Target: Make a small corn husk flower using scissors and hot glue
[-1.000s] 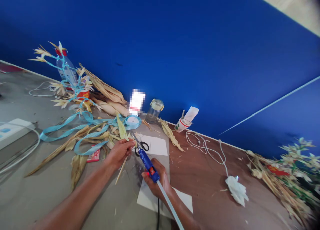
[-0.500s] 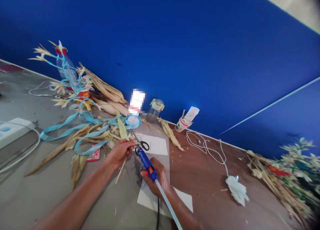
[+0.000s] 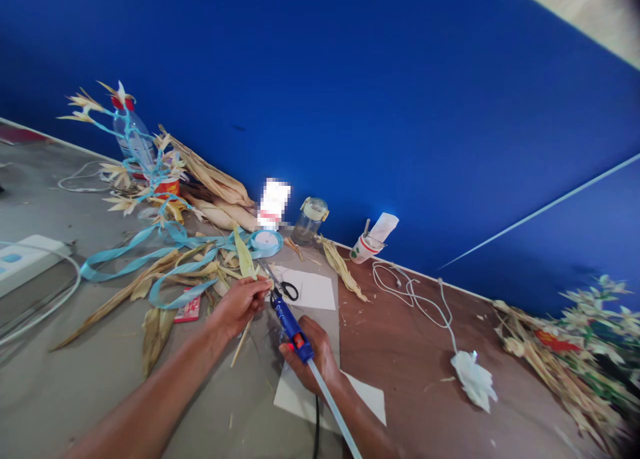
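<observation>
My right hand (image 3: 317, 349) is closed around a blue hot glue gun (image 3: 289, 326), its nozzle pointing up and left. A long translucent glue stick (image 3: 333, 406) comes out of the gun's back end. Just left of the nozzle, my left hand (image 3: 245, 304) pinches a thin pale stalk (image 3: 242, 343), whose lower end sticks out below the fingers. A small pale piece shows at the fingertips, too small to name. Black-handled scissors (image 3: 290, 290) lie behind the nozzle, partly hidden by it, on white paper (image 3: 317, 289).
Dry corn husks (image 3: 145, 279) and a blue ribbon (image 3: 125, 266) spread across the left. A ribbon-wrapped branch with husk flowers (image 3: 159, 172) stands behind them. A glass jar (image 3: 307, 222), a paper cup (image 3: 364, 249) and a white cable (image 3: 400, 282) line the blue wall (image 3: 350, 112).
The glue gun and my right hand have shifted slightly to the left, bringing the nozzle closer to my left fingertips. My left hand stays almost still.
</observation>
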The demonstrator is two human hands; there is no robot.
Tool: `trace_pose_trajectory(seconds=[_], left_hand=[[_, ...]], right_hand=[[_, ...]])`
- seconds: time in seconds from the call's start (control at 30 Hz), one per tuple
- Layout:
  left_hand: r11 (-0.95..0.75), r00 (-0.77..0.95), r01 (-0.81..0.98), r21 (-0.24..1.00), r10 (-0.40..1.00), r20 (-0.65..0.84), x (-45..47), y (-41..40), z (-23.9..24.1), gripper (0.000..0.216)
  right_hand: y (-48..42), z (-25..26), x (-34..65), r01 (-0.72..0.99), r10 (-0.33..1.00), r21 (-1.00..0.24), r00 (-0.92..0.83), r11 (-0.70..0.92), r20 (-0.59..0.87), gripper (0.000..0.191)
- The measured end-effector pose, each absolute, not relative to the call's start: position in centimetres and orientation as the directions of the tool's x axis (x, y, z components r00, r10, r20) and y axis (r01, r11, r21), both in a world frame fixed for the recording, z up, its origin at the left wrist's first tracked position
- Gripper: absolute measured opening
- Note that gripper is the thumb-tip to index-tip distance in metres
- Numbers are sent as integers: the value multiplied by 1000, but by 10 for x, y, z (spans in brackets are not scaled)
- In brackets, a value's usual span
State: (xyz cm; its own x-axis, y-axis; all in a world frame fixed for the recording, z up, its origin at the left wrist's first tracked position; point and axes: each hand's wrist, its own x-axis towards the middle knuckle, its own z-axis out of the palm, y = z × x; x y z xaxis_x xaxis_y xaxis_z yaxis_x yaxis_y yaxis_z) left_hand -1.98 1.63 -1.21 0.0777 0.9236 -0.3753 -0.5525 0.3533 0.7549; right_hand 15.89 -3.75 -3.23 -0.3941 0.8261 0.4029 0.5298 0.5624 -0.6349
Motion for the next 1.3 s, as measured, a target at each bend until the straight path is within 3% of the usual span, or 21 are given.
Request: trace_pose_trajectory(seconds=[0.33, 0.67, 1.3], left_hand=[[392, 148, -593, 703, 912, -384, -22, 15, -12, 18], [354, 84, -579, 734, 922, -379, -20, 15, -9, 19], [376, 144, -577, 724, 920, -364, -21, 16, -12, 23]], right_hand=[[-38, -34, 160, 545, 827, -623, -400, 561, 395, 24], [-42, -28, 164, 557, 838, -627, -345, 545, 423, 29], [-42, -26, 161, 597, 805, -540, -441, 594, 397, 24]])
